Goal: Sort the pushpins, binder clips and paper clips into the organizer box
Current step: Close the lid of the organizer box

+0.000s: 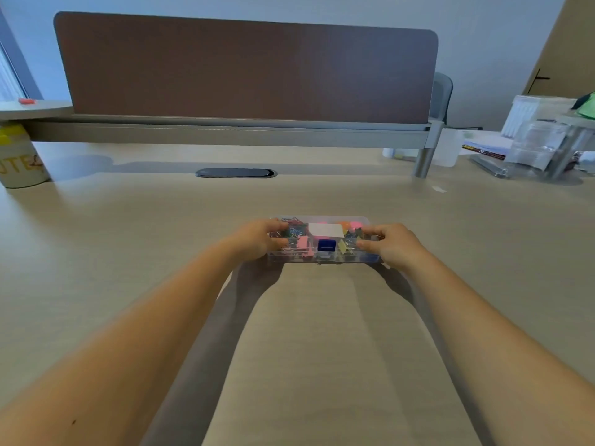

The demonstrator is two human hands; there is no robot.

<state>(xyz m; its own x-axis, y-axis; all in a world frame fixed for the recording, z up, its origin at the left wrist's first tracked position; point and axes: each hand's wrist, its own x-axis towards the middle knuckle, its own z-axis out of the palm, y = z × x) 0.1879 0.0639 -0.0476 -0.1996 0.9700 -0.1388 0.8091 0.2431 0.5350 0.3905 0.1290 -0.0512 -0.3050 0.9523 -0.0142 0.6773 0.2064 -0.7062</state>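
Both forearms reach straight forward over the table (128,252), converging on the organizer box (325,241) near the table's middle, well short of the far edge. Left hand (257,241) grips the box's left end: fingers curled over the top, thumb on the near side. Right hand (391,244) mirrors it on the right end, fingers (373,235) curled onto the lid area, thumb low toward the near wall. Each hand is clamped on the box; the box spans the gap between them, long side facing the person.

Box is clear plastic, sitting flat on the table. White blank label (325,229) on top centre, no readable text. Through the plastic: coloured paper clips (291,225) at the left end under the left fingertips, a pink binder clip (302,243) left of centre, a blue binder clip (325,245) in the middle, yellowish ones just beside the right fingertips. Pushpins can't be made out.

Far left corner: cylindrical container (21,162) with partial yellow lettering "OTE". Brown divider panel (248,69) runs along the far edge. Cable grommet (236,173) in front of it.
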